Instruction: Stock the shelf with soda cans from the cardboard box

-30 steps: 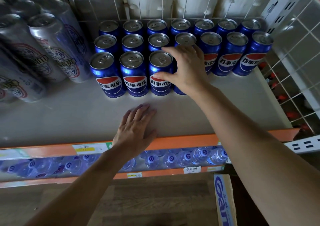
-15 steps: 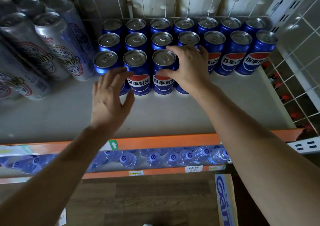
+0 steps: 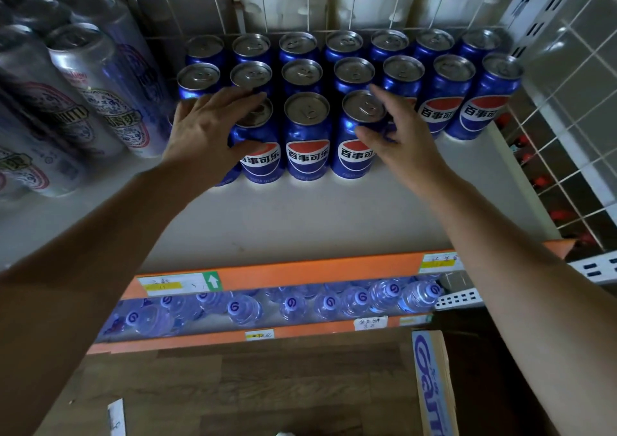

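Blue soda cans (image 3: pixel 307 135) stand in three rows on the white shelf (image 3: pixel 300 218). My left hand (image 3: pixel 207 131) lies over the front row's left-end can, which it hides. Its fingers are spread fairly straight and its thumb rests across the neighbouring can (image 3: pixel 263 158). My right hand (image 3: pixel 400 138) is at the front row's right end. Its thumb touches the front of the last can (image 3: pixel 354 155) and its straight fingers lie along that can's right rim. A cardboard box (image 3: pixel 430 385) with blue lettering shows at the lower right.
Tall silver cans (image 3: pixel 100 85) fill the shelf's left part. A wire grid (image 3: pixel 567 135) walls the right side and the back. Bare shelf lies in front of the cans, edged by an orange price strip (image 3: pixel 300 268). Water bottles (image 3: pixel 293 305) lie on the shelf below.
My left hand rose from the shelf's front edge onto the front row's left end. My right hand slid right, uncovering the front row's last can.
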